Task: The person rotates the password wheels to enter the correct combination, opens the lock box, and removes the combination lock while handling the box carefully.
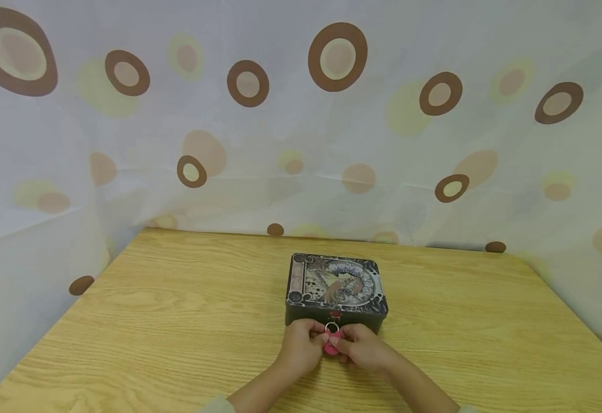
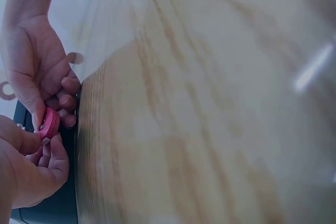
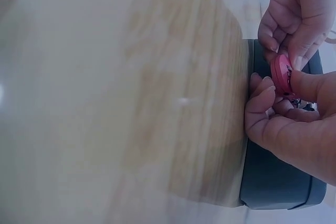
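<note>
A red-pink padlock (image 1: 331, 346) with a silver shackle is at the front of a dark metal box (image 1: 343, 285) with a decorated lid. My left hand (image 1: 301, 348) pinches the padlock's left side between thumb and fingers. From the right, my right hand (image 1: 365, 347) pinches it too, with the thumb over its front face. The shackle stands just below the box's red clasp (image 1: 336, 314); whether it passes through the clasp I cannot tell. In the right wrist view, dark marks show on the face of the padlock (image 3: 282, 74).
The box stands on a wood-grain table (image 1: 177, 321), towards its back half. Behind and to the sides hangs a pale cloth (image 1: 290, 126) printed with brown, peach and yellow circles.
</note>
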Tool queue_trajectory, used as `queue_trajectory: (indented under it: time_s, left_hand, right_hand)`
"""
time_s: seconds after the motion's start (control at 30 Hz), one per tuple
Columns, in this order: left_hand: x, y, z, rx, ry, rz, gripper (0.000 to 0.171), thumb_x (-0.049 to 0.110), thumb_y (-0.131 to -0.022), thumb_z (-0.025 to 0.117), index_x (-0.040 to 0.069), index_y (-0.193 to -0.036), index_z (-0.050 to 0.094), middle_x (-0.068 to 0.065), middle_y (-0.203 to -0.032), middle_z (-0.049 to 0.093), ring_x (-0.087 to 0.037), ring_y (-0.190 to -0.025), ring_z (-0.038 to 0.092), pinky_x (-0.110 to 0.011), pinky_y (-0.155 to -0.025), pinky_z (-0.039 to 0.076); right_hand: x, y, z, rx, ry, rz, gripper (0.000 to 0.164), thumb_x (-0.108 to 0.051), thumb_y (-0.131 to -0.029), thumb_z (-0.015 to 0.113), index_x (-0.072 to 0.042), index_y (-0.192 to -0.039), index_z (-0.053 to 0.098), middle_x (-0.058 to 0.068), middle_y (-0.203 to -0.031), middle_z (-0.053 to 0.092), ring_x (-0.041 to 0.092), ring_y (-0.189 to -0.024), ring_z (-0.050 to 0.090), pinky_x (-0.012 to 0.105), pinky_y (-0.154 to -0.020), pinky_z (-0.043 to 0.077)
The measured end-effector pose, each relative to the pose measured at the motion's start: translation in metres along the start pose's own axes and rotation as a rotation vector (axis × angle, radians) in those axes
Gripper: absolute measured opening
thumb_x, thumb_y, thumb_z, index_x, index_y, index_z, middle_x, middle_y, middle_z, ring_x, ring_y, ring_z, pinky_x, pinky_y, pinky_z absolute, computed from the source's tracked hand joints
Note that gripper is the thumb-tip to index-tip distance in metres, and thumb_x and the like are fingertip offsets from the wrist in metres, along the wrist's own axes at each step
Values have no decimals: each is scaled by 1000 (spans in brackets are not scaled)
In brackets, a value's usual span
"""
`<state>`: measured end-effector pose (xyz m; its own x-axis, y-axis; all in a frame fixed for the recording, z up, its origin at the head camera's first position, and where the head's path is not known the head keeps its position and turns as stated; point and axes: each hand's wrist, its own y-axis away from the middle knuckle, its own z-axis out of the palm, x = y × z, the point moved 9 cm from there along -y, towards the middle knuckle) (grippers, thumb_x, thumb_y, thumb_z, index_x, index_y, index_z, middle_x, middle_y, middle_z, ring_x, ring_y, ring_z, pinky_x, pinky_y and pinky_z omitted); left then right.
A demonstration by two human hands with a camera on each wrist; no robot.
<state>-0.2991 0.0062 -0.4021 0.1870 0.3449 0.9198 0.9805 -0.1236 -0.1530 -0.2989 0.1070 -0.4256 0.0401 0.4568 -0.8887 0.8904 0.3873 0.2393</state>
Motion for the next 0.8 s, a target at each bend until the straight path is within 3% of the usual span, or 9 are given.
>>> queue_trajectory:
  time_s: [0.6,0.8]
  left_hand:
    - [-2,0,0,0,-3,-25,5,-5,-81,62,-10,-80,64,-11,-70,62,-8,-62,51,-16,-52,44]
    - [-4,0,0,-5,13,-39,6,-4,-82,63,-9,-81,64,-11,-71,62,-9,-62,51,-17,-52,44]
  right_hand:
    - [8,4,-7,17,-84,70,25,-15,-94,48,9,-95,58,-1,-68,53,10,-63,49,22,-56,42]
    - [9,4,-8,2,-93,46,24,-14,-94,49,9,-94,57,-1,-67,51,9,-62,49,21,-55,42]
